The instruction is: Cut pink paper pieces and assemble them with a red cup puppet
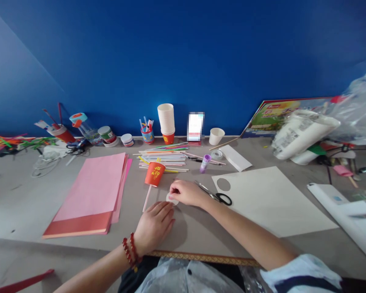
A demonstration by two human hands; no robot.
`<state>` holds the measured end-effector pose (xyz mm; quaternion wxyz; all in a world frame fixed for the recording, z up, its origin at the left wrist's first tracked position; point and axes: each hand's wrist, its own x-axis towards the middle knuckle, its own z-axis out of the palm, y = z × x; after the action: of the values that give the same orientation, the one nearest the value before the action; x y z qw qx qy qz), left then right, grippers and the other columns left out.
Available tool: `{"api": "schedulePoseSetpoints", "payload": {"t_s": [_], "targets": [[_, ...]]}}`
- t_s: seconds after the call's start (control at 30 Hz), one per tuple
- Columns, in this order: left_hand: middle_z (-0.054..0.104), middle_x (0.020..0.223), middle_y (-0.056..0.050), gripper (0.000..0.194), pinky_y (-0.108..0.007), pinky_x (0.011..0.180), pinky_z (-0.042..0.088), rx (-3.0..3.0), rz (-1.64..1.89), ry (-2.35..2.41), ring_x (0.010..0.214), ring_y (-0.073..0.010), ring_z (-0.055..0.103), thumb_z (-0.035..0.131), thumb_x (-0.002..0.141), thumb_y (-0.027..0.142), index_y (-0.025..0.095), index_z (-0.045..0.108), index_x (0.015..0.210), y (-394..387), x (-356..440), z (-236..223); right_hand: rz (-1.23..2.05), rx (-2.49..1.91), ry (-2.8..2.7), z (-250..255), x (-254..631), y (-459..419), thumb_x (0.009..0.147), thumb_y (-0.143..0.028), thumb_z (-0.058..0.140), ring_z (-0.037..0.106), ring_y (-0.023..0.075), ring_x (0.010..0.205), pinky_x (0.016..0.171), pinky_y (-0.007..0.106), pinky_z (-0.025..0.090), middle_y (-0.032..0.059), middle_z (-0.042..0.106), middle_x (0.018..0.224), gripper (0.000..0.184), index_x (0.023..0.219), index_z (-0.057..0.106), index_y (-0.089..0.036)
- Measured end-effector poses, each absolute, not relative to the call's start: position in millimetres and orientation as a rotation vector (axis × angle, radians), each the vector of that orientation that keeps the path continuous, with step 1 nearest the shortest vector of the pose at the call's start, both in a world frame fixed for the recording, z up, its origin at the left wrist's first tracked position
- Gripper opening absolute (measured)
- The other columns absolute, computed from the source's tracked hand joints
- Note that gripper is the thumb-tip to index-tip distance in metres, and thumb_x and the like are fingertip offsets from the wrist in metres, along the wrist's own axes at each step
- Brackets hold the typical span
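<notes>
Both hands at a small white disc on the table, near the red cup
The disc looks like paper: probably very light, thin, easily creased and a little slippery against the table, so best taken by its rim, lightly, between finger and thumb; the right hand is curled with its fingertips on the disc, though I cannot tell whether they pinch or only press; the left hand lies palm down, loosely open, fingers together, tips at the near edge
</notes>
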<state>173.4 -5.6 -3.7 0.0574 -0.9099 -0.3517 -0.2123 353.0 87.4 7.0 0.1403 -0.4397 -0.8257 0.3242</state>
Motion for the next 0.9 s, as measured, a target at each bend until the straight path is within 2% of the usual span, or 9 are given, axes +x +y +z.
{"api": "schedulePoseSetpoints", "payload": {"t_s": [0.37, 0.9], "targets": [[0.071, 0.113, -0.011, 0.022, -0.042, 0.092, 0.055, -2.777, -0.616, -1.110, 0.104, -0.0247, 0.064, 0.051, 0.091, 0.017, 0.013, 0.066, 0.107, -7.5, 173.1, -6.2, 0.801, -1.299, -2.480, 3.5, 349.3, 88.3, 0.082, -0.025, 0.067, 0.060, 0.0137, 0.073, 0.058, 0.024, 0.030, 0.0013, 0.069, 0.086, 0.007, 0.078, 0.069, -0.019], [0.067, 0.121, -0.008, 0.025, -0.042, 0.096, 0.052, -2.867, -0.589, -1.246, 0.114, -0.0258, 0.058, 0.049, 0.092, 0.018, 0.016, 0.064, 0.112, -10.9, 169.3, -11.4, 0.670, -1.309, -2.572, 9.2, 346.9, 82.3, 0.086, -0.022, 0.064, 0.063, 0.0153, 0.082, 0.067, 0.024, 0.037, 0.0032, 0.069, 0.091, 0.007, 0.084, 0.070, -0.018]]}}
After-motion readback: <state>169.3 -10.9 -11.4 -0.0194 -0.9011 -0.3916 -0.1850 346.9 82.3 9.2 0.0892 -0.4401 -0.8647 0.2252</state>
